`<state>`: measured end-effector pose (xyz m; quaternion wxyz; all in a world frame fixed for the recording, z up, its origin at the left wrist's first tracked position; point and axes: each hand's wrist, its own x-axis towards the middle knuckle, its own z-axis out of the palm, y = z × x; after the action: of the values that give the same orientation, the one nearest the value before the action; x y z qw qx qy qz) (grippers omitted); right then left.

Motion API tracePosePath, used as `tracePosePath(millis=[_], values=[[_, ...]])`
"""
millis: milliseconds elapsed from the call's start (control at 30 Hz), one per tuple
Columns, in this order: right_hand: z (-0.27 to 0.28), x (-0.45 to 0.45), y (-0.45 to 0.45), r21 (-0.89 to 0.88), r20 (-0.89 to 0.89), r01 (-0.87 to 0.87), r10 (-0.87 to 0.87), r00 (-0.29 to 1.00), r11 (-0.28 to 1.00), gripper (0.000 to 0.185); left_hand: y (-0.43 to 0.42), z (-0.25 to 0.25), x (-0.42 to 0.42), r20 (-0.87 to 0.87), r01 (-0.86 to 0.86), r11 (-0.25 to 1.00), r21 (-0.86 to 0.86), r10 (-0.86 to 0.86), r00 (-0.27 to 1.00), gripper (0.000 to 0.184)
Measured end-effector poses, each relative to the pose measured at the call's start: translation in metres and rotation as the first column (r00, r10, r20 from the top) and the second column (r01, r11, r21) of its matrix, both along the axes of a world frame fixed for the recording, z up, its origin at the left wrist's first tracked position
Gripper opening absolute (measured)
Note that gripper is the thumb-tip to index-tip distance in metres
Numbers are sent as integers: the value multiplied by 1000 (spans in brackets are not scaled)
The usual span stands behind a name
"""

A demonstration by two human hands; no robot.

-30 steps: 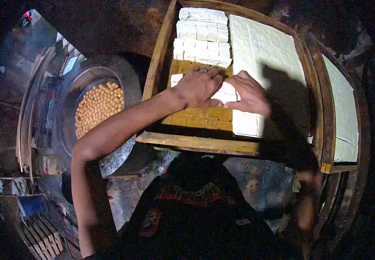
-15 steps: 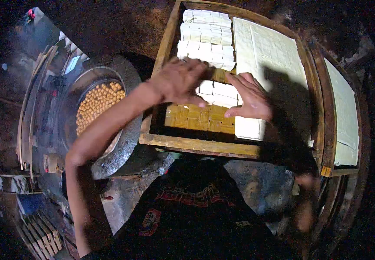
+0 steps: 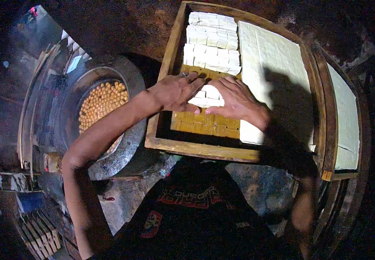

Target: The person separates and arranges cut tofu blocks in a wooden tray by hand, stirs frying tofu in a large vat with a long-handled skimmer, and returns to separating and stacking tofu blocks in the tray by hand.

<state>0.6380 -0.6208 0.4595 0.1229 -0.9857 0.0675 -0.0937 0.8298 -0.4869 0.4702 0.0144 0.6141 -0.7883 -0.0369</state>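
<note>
My left hand (image 3: 176, 93) and my right hand (image 3: 235, 99) curve around a small group of white cut blocks (image 3: 206, 96), one at each side, with thumbs at its near edge. The blocks lie on a yellow woven mat (image 3: 207, 125) inside a wooden-framed tray (image 3: 204, 149). Beyond my hands, rows of similar white blocks (image 3: 212, 57) sit at the tray's far left. A large white slab (image 3: 278, 52) with scored lines fills the tray's right side, partly in shadow. My fingers cover parts of the grouped blocks.
Left of the tray, a large round pan (image 3: 129, 151) holds many golden-brown pieces (image 3: 103, 102). At the right stands another wooden frame with a white slab (image 3: 344, 117). A slatted wooden item (image 3: 42, 234) is at the lower left.
Both hands first parted around the blocks, the left lifting away, then closed in on them again from both sides. The view has shifted slightly, moving the tray rightward.
</note>
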Motion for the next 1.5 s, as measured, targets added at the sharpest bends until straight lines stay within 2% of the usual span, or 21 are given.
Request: tracePosePath(millis=[133, 200, 267, 333, 400, 567, 700, 767, 800, 833, 867, 900, 967, 1033, 1067, 1100, 1167, 1233, 1267, 1433, 1500], values=[[-6, 3, -3, 82, -1, 0, 0, 1000, 997, 63, -4, -1, -1, -24, -11, 998, 63, 12, 1000, 70], [-11, -1, -6, 156, 62, -18, 9, 998, 988, 61, -4, -3, 2, -40, -2, 997, 73, 5, 999, 69], [-11, -1, -8, 173, 50, 9, -18, 999, 985, 63, -4, -6, 4, -74, 29, 999, -19, -31, 997, 68], [-9, -1, -5, 192, 37, 41, -49, 998, 980, 66, -3, -2, 2, -85, 9, 1000, 25, -7, 996, 69], [-5, 1, -1, 58, 21, -9, 7, 1000, 998, 77, -4, 5, 0, -91, 1, 998, 67, 5, 996, 70], [6, -8, 9, -45, -2, 45, -45, 999, 998, 89, -1, 3, 7, 72, 49, 995, -81, -43, 997, 80], [-4, -17, 8, -96, -38, 64, -68, 997, 993, 92, -1, -18, 0, 129, 61, 994, -86, -50, 990, 83], [-3, -15, 7, -118, 0, 48, -48, 999, 992, 85, -4, -19, -4, 101, 83, 974, -209, -63, 993, 81], [-7, -11, 5, -94, -17, 36, -37, 999, 995, 80, -7, -18, -5, 105, 94, 988, -122, -82, 991, 73], [-10, -7, 2, -71, -31, 24, -26, 999, 997, 74, -10, -17, -5, 110, 95, 988, -125, -81, 991, 73], [-10, -4, -3, -67, 65, -31, 36, 997, 997, 65, -12, -15, -5, 94, 94, 990, -101, -85, 992, 71], [-13, -2, -6, -72, 70, -29, 34, 997, 997, 65, -14, -13, -4, 77, 93, 993, -78, -87, 993, 68], [-12, 4, -10, -113, 215, -64, 87, 973, 992, 64, -17, -8, 2, 78, 122, 986, -116, -113, 990, 64], [6, 9, -16, -94, 189, -58, 75, 979, 994, 64, -22, -1, 8, 97, 102, 971, -215, -83, 992, 62], [14, 13, -17, -70, 162, -51, 62, 985, 996, 64, -27, 12, 9, 123, 102, 977, -186, -79, 989, 64], [15, 17, -22, -82, 181, -58, 72, 981, 995, 63, -30, 25, 8, 162, 40, 998, -57, -30, 986, 68], [7, 20, -26, -92, 147, -51, 64, 987, 994, 65, -33, 15, 14, 191, 61, 995, -82, -44, 981, 71], [-9, 19, -25, -186, 136, -106, 133, 982, 977, 68, -31, -11, 17, 227, 71, 988, -135, -39, 973, 73], [-9, 19, -26, -126, 72, -85, 95, 993, 988, 70, -37, -16, 20, 203, 113, 978, -176, -76, 976, 74], [-3, 22, -22, -150, 75, -58, 70, 995, 987, 68, -36, -24, 20, 226, 73, 990, -118, -45, 973, 68], [0, 19, -23, -133, 51, -56, 63, 997, 990, 69, -35, -35, 22, 282, 116, 932, -342, -16, 959, 69]])
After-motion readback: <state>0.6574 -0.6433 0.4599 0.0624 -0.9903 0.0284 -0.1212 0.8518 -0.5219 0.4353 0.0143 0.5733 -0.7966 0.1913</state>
